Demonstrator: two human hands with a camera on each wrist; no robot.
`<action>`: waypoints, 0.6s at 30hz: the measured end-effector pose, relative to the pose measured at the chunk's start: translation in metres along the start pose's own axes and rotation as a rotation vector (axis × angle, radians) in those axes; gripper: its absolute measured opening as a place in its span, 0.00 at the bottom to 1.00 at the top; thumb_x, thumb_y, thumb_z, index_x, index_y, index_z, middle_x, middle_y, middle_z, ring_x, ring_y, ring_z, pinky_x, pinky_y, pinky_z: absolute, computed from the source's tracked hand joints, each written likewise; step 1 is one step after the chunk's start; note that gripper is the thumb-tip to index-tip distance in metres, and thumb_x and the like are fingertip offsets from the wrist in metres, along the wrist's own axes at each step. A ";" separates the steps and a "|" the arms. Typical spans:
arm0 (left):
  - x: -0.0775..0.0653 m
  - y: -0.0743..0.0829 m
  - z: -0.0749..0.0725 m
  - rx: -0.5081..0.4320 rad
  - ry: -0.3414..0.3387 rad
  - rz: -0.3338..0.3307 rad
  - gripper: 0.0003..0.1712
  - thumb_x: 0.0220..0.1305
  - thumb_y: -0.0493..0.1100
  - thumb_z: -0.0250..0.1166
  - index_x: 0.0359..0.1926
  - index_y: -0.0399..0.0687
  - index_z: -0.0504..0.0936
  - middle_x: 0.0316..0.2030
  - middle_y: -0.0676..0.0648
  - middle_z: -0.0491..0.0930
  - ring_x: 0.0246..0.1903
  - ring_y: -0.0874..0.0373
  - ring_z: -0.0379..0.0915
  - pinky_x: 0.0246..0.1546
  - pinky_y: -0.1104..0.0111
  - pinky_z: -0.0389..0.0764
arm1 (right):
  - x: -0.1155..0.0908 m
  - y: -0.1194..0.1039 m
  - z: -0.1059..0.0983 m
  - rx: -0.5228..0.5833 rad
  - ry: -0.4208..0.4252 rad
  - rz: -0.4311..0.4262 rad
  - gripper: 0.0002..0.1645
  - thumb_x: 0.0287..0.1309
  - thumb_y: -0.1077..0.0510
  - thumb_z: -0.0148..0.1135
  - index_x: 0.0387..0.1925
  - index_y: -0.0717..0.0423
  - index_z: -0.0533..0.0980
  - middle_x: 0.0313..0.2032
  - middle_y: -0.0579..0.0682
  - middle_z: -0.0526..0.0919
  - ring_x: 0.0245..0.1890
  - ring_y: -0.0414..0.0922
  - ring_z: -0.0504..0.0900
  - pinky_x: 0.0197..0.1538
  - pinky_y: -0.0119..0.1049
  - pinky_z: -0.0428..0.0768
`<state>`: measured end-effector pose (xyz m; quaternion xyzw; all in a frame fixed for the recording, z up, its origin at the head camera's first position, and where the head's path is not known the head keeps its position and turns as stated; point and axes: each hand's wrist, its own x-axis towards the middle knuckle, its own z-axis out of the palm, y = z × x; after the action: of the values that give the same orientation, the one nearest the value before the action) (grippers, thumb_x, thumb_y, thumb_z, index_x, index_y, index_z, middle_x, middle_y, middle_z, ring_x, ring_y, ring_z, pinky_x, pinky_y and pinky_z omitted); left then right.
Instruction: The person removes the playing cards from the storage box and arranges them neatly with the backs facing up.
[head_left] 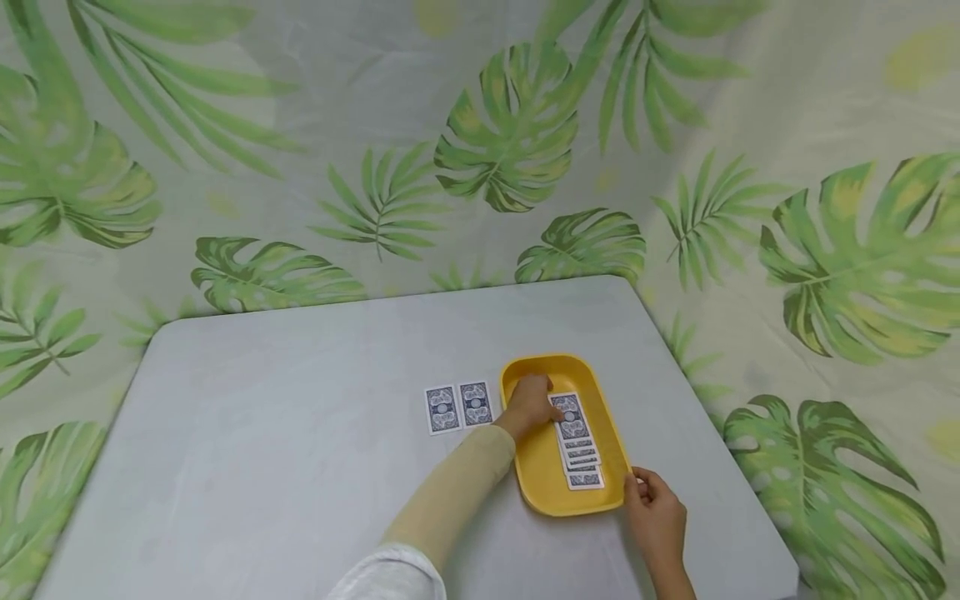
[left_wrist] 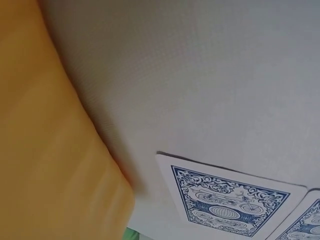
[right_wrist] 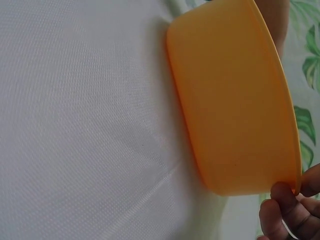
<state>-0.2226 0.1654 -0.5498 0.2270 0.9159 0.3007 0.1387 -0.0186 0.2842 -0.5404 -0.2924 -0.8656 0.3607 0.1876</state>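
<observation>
My left hand reaches into the yellow tray and holds the left edge of the uppermost playing card between thumb and fingers. Beneath it, several blue-backed cards overlap in a column, backs up. My right hand pinches the tray's near right corner, thumb and fingers at the rim; the right wrist view shows these fingers against the orange-looking wall. Left of the tray, two cards lie side by side on the table, backs up. In the left wrist view the left hand is out of sight.
A white-covered table carries the tray on its right half. Behind it and along the right side hangs a leaf-patterned cloth. The left sleeve crosses the tray's left rim.
</observation>
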 end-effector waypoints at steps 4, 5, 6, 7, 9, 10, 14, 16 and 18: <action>0.001 -0.001 0.004 0.087 -0.006 -0.009 0.37 0.41 0.54 0.81 0.51 0.42 0.80 0.41 0.48 0.77 0.41 0.55 0.70 0.48 0.69 0.73 | 0.000 0.001 0.001 -0.004 -0.001 0.002 0.12 0.62 0.63 0.60 0.42 0.70 0.80 0.20 0.50 0.76 0.19 0.41 0.69 0.19 0.30 0.67; 0.001 -0.001 0.005 0.106 -0.010 -0.016 0.37 0.41 0.56 0.81 0.51 0.43 0.80 0.41 0.48 0.76 0.42 0.55 0.70 0.48 0.68 0.73 | 0.000 0.001 0.001 -0.005 0.001 0.002 0.13 0.62 0.63 0.59 0.42 0.70 0.80 0.20 0.50 0.76 0.18 0.41 0.69 0.19 0.30 0.67; 0.000 0.000 0.005 0.113 -0.010 -0.023 0.37 0.41 0.56 0.81 0.51 0.44 0.80 0.41 0.49 0.75 0.42 0.55 0.70 0.47 0.68 0.73 | 0.000 0.002 0.002 -0.005 0.001 0.001 0.13 0.62 0.62 0.59 0.42 0.70 0.80 0.20 0.50 0.76 0.18 0.41 0.69 0.19 0.30 0.66; 0.000 0.001 0.004 0.114 -0.009 -0.029 0.37 0.41 0.56 0.81 0.50 0.45 0.80 0.41 0.49 0.74 0.43 0.55 0.69 0.47 0.68 0.73 | 0.000 0.003 0.002 -0.006 0.000 0.000 0.13 0.62 0.62 0.59 0.42 0.70 0.80 0.20 0.49 0.76 0.18 0.41 0.68 0.19 0.30 0.66; -0.002 0.003 0.003 0.116 -0.011 -0.042 0.35 0.41 0.55 0.81 0.50 0.45 0.81 0.42 0.48 0.73 0.44 0.54 0.69 0.47 0.67 0.73 | 0.000 0.004 0.002 -0.006 0.002 -0.002 0.13 0.62 0.62 0.59 0.42 0.69 0.80 0.19 0.49 0.75 0.18 0.41 0.68 0.19 0.30 0.66; -0.002 0.004 0.002 0.114 -0.013 -0.050 0.35 0.41 0.55 0.81 0.50 0.46 0.81 0.42 0.48 0.73 0.44 0.54 0.69 0.48 0.67 0.73 | 0.000 0.005 0.002 -0.005 0.003 -0.004 0.13 0.62 0.62 0.59 0.42 0.69 0.80 0.19 0.49 0.75 0.18 0.41 0.68 0.19 0.30 0.66; -0.003 0.006 0.000 0.121 -0.015 -0.069 0.33 0.42 0.55 0.81 0.49 0.46 0.82 0.43 0.48 0.72 0.45 0.54 0.68 0.49 0.66 0.73 | 0.001 0.005 0.003 -0.003 0.002 0.003 0.13 0.62 0.62 0.59 0.43 0.69 0.80 0.19 0.49 0.75 0.18 0.41 0.68 0.19 0.30 0.66; -0.002 0.006 0.000 0.131 -0.020 -0.076 0.33 0.42 0.55 0.81 0.49 0.45 0.81 0.43 0.49 0.72 0.46 0.54 0.68 0.50 0.66 0.72 | 0.001 0.004 0.003 -0.004 0.004 0.009 0.13 0.62 0.62 0.59 0.43 0.69 0.80 0.20 0.49 0.75 0.19 0.42 0.68 0.19 0.30 0.66; -0.001 0.006 0.001 0.135 -0.019 -0.081 0.34 0.42 0.55 0.81 0.48 0.45 0.81 0.43 0.49 0.72 0.47 0.54 0.68 0.51 0.66 0.72 | 0.001 0.003 0.003 -0.003 0.004 0.009 0.13 0.62 0.62 0.58 0.43 0.70 0.80 0.20 0.49 0.75 0.19 0.42 0.68 0.19 0.30 0.65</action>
<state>-0.2196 0.1699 -0.5468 0.2016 0.9410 0.2305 0.1439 -0.0194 0.2849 -0.5447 -0.2972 -0.8644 0.3596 0.1875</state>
